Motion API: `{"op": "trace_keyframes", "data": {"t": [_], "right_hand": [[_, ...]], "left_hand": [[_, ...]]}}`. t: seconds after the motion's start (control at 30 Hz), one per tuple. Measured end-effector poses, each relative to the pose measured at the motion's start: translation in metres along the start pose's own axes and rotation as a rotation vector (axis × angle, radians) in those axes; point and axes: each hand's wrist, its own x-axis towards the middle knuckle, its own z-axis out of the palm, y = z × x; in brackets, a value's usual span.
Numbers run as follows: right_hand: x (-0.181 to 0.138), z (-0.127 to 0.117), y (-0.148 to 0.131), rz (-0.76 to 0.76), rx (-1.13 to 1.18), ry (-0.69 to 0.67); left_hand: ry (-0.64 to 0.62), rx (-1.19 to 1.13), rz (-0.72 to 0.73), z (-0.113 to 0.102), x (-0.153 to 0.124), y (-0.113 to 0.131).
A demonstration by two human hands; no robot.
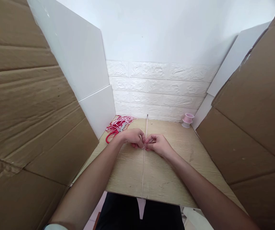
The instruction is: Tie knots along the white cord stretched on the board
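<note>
1. The left hand [134,136] and right hand [158,144] are brought together above the middle of the worktop [175,188], fingertips narrowed to a pinch on a pale cord [143,172]; exactly which strands are gripped is too small to be told.
2. At that pinch, fine strands could be crossed or tightened unevenly, since the fingertips are crowded around one spot.
3. The cord is stretched from the near edge to a dark pin [147,115] at the far side. Tension could be lost if the pin were worked loose or the near end, its fastening not made out, were let slip.
4. Red-handled scissors [110,136] are seen left, beside the left wrist and against a pile of red and white cords [121,122]; either could be caught by a leftward sweep.
5. More room is offered on the right, as far as a pink spool [188,118] in the far corner.
6. Wider swings are bounded by a left cardboard panel [43,105], a right cardboard panel [252,111] and the far brick-patterned wall [149,69].
</note>
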Motion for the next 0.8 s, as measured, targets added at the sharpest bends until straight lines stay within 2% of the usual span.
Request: {"op": "trace_keyframes", "data": {"t": [0.23, 0.5, 0.8], "right_hand": [[0.0002, -0.0014, -0.0014, -0.017, -0.019, -0.010], [0.0020, -0.0031, 0.0061, -0.067, -0.019, -0.038], [0.0020, -0.0030, 0.0047, -0.056, 0.017, -0.037]], "left_hand": [[0.003, 0.017, -0.063, 0.0012, -0.0012, 0.0043], [-0.009, 0.014, -0.049, 0.0020, -0.0004, 0.0022], [-0.018, 0.111, -0.002, 0.0039, -0.0023, 0.0049]]}}
